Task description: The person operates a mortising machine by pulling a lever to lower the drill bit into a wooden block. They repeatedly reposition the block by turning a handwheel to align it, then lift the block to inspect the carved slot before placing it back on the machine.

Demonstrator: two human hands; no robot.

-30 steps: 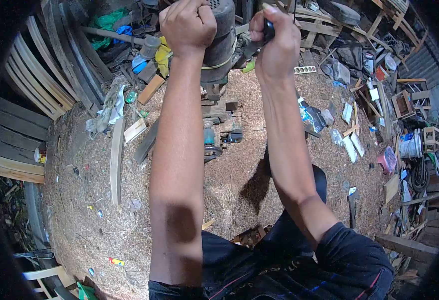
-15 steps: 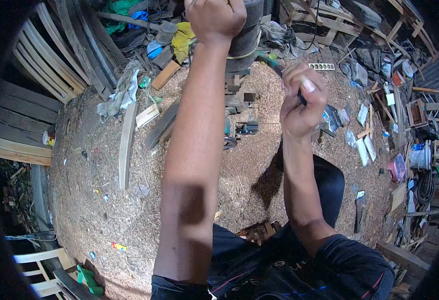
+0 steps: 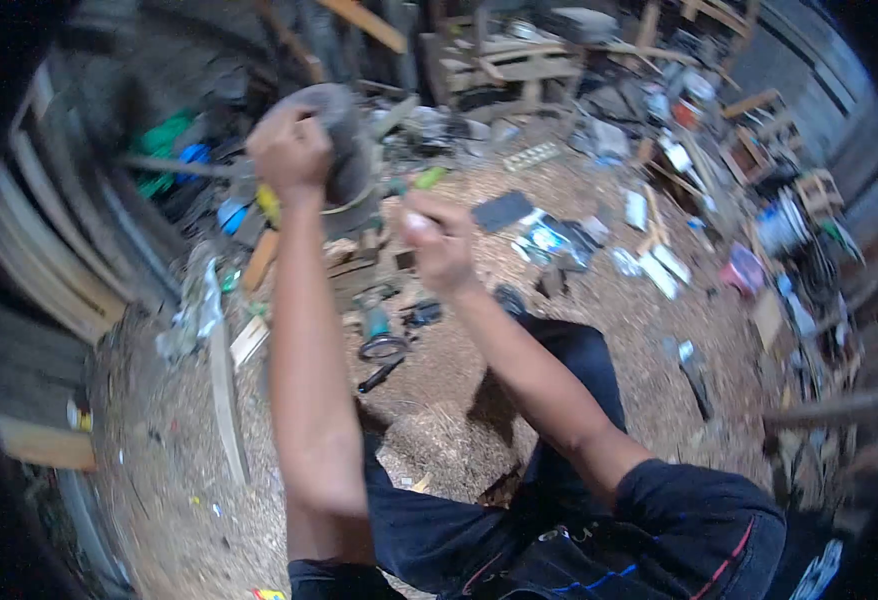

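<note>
A dark grey cylinder [image 3: 351, 150] stands ahead of me, with a pale band near its base. My left hand [image 3: 292, 155] is closed in a fist at the cylinder's upper left edge; what its fingers hold, if anything, is hidden. Lower and to the right, my right hand [image 3: 441, 240] is also closed, thumb on top. Whatever it grips is hidden and blurred. Beneath the hands, between my knees, lies a green and black tool [image 3: 377, 325] with a dark ring at its near end.
Wood shavings cover the floor. A dark flat panel [image 3: 502, 210] lies right of the cylinder. A long plank [image 3: 224, 400] lies on the left, and curved boards [image 3: 54, 250] lean beyond it. At right are a pink basket [image 3: 742, 270], a white bucket [image 3: 781, 230] and scrap wood.
The view has tilted up and shifted. Both hands now appear further left and lower in view, the right one closer to the cylinder. Both remain closed.
</note>
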